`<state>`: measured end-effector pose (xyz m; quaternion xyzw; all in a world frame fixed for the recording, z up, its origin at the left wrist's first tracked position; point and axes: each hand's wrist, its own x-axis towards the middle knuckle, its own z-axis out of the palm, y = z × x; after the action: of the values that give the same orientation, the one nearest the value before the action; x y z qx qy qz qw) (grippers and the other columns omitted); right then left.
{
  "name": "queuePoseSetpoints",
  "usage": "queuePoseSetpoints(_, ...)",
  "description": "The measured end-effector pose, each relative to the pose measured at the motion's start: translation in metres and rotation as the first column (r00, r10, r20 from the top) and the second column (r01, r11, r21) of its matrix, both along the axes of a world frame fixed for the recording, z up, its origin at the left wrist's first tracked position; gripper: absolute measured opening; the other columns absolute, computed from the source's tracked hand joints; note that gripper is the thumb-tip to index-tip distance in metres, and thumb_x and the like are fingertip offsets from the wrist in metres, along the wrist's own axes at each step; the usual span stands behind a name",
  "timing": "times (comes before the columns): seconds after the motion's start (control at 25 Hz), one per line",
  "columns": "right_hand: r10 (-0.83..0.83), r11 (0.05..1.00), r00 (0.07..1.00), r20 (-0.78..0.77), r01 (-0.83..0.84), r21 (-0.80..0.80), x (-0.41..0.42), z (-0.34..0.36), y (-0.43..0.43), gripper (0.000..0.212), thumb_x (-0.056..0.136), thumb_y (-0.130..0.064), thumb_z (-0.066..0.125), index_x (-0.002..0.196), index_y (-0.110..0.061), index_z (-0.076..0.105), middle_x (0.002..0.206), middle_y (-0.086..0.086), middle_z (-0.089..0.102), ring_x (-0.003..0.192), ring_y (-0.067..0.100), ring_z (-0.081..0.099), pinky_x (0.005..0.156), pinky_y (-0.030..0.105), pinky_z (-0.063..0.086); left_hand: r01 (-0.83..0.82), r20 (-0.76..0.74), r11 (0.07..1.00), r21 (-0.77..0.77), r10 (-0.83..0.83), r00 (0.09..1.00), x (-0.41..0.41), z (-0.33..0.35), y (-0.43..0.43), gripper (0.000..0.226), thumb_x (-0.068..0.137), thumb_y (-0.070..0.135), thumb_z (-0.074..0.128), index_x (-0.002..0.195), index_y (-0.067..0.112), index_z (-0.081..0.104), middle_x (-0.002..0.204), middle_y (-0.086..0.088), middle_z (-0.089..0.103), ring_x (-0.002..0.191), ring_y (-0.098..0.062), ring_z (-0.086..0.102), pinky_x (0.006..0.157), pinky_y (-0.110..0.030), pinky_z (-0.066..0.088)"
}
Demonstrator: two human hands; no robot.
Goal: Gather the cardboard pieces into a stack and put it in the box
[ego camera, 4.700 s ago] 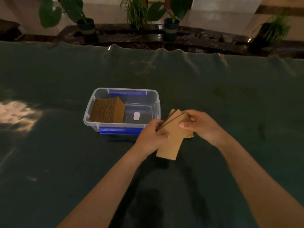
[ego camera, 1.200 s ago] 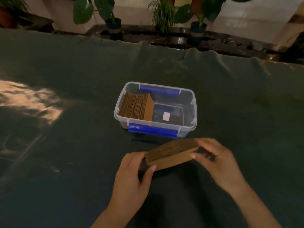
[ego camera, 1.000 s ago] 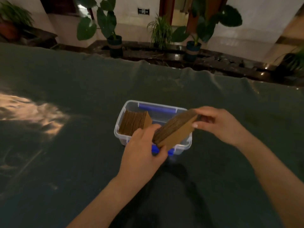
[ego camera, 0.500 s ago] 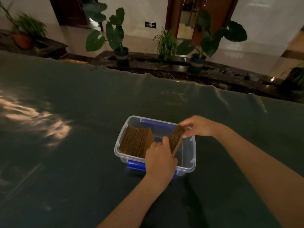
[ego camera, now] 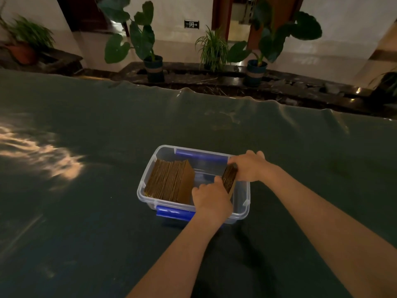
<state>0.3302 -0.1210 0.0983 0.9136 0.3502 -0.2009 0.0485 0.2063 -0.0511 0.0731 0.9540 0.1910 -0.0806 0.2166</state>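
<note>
A clear plastic box (ego camera: 144, 191) with blue latches sits on the dark green cloth at the middle of the view. A thick row of brown cardboard pieces (ego camera: 169, 183) stands on edge in its left half, leaning. A thinner cardboard stack (ego camera: 229, 177) stands on edge inside the right half of the box. My left hand (ego camera: 211, 198) grips its near end and my right hand (ego camera: 250, 166) grips its far end. The lower part of the stack is hidden behind my left hand.
The dark green cloth (ego camera: 86, 222) covers the whole table, with a bright patch of light (ego camera: 40, 155) at the left. Beyond the far edge stand potted plants (ego camera: 153, 67) on a dark ledge.
I squared the loose pieces into one stack in front of the box, lifted it over the near rim, and turned it on edge down into the box's right half.
</note>
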Motion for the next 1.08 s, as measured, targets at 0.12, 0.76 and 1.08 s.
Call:
queuePoseSetpoints(0.12, -0.017, 0.999, 1.000, 0.015, 0.017, -0.041, -0.006, 0.000, 0.000, 0.037, 0.088, -0.015, 0.043, 0.120, -0.030, 0.054, 0.118, 0.008, 0.056, 0.114, 0.028, 0.038, 0.093, 0.042, 0.030, 0.046, -0.138, 0.999, 0.028, -0.042, 0.990, 0.007, 0.004, 0.000, 0.046, 0.078, 0.039, 0.063, 0.113, 0.015, 0.046, 0.107, -0.008, 0.061, 0.102, -0.026, 0.056, 0.096, -0.044, 0.038)
queuePoseSetpoints(0.76, -0.031, 0.975, 0.996, 0.081, 0.013, 0.222, -0.022, -0.023, -0.026, 0.054, 0.088, -0.013, 0.047, 0.139, -0.025, 0.034, 0.135, 0.007, 0.041, 0.111, 0.027, 0.037, 0.093, 0.039, 0.036, 0.093, -0.157, 0.992, -0.090, -0.106, 0.982, 0.011, 0.000, -0.008, 0.042, 0.085, 0.040, 0.055, 0.116, 0.013, 0.050, 0.113, -0.009, 0.061, 0.105, -0.024, 0.056, 0.097, -0.045, 0.043)
queuePoseSetpoints(1.08, -0.056, 0.959, 0.998, 0.028, 0.046, 0.280, -0.020, -0.022, -0.030, 0.040, 0.094, -0.019, 0.037, 0.133, -0.025, 0.043, 0.131, 0.005, 0.048, 0.107, 0.023, 0.041, 0.091, 0.038, 0.035, 0.107, -0.156, 0.988, -0.109, -0.123, 0.980, 0.012, -0.002, -0.008, 0.044, 0.085, 0.042, 0.052, 0.121, 0.017, 0.046, 0.116, -0.007, 0.060, 0.108, -0.024, 0.055, 0.098, -0.046, 0.042)
